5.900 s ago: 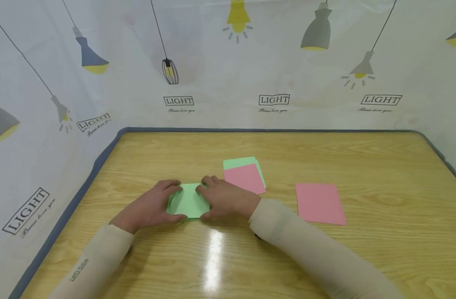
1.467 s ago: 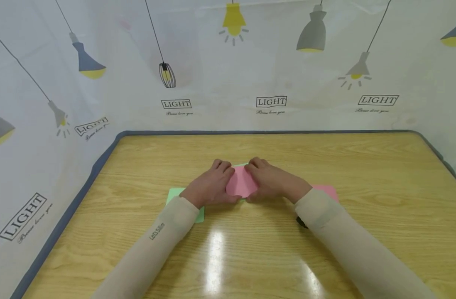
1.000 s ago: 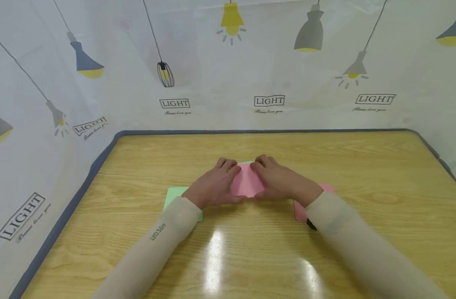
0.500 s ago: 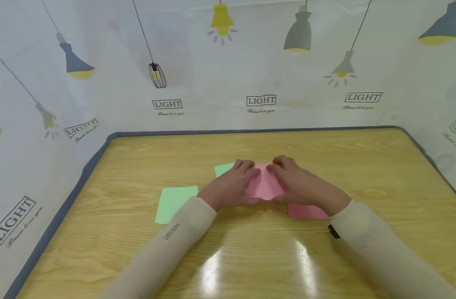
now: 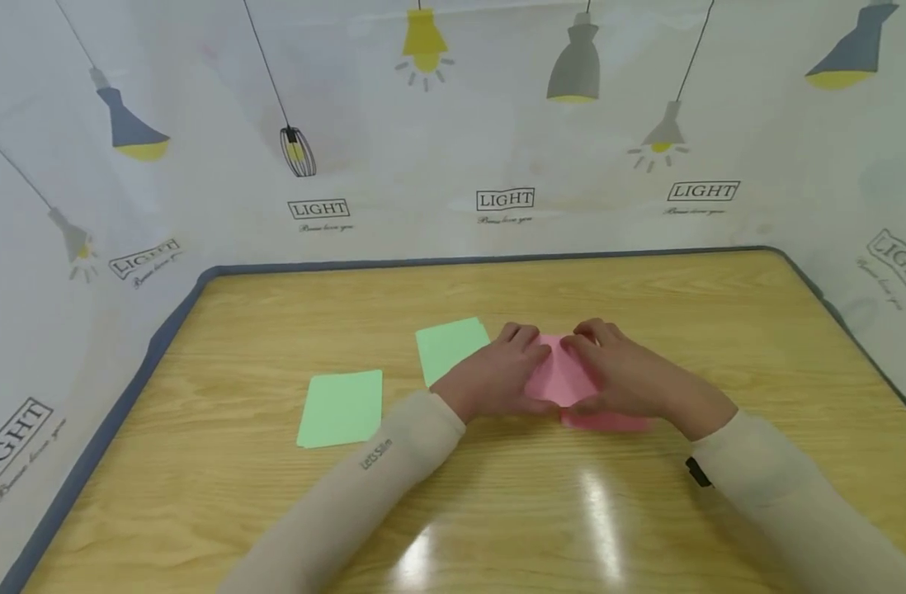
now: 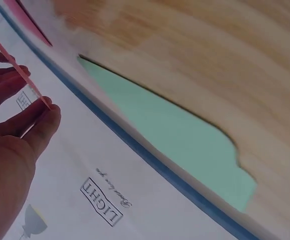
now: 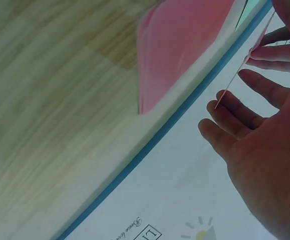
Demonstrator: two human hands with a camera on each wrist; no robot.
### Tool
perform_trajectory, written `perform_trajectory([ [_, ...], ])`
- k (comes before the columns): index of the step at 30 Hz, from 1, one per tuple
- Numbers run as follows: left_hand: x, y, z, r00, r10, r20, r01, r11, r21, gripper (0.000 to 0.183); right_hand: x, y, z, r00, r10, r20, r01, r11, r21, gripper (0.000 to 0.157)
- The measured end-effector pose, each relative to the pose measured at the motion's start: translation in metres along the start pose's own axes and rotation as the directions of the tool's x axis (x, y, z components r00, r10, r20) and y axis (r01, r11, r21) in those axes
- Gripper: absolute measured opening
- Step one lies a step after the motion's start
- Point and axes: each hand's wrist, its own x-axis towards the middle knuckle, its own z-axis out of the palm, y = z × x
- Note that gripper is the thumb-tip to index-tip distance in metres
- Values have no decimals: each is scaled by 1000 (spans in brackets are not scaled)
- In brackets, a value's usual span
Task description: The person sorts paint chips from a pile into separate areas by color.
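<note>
Both hands hold one square pink paper sheet (image 5: 563, 375) by its sides, and it bows slightly between them. My left hand (image 5: 503, 371) pinches its left side, my right hand (image 5: 631, 375) its right side. In the head view the sheet overlaps a pink paper stack (image 5: 609, 422) lying on the table; in the right wrist view that stack (image 7: 180, 55) lies apart from the held sheet. Left of the hands is a green paper square (image 5: 450, 348), partly behind the left wrist. Further left and nearer lies a green paper stack (image 5: 342, 408), its edges slightly offset.
A wooden table (image 5: 497, 511) carries all the paper. Its blue-edged far side meets a white wall covering (image 5: 394, 124) printed with lamps, which also rises at left and right. A small black object (image 5: 698, 472) sits under the right sleeve cuff.
Earlier the hands were at the left green stack. They then took the pink sheet off the middle green paper and carried it right, over the pink stack. The middle green square is now uncovered.
</note>
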Motion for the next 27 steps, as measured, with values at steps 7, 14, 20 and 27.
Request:
perform_trajectory([
  [7, 13, 13, 7, 1000, -14, 27, 14, 999, 31, 63, -10, 6, -3, 997, 61, 51, -63, 997, 38, 94],
  [14, 23, 28, 10, 997, -27, 66, 24, 999, 44, 63, -17, 13, -4, 998, 22, 64, -24, 999, 26, 80],
  [20, 31, 38, 9, 997, -15, 78, 10, 998, 65, 61, -24, 19, -5, 998, 27, 62, -29, 999, 26, 80],
  [27, 35, 41, 13, 993, -20, 118, 8, 994, 105, 61, -27, 23, -2, 998, 20, 67, -22, 999, 35, 77],
])
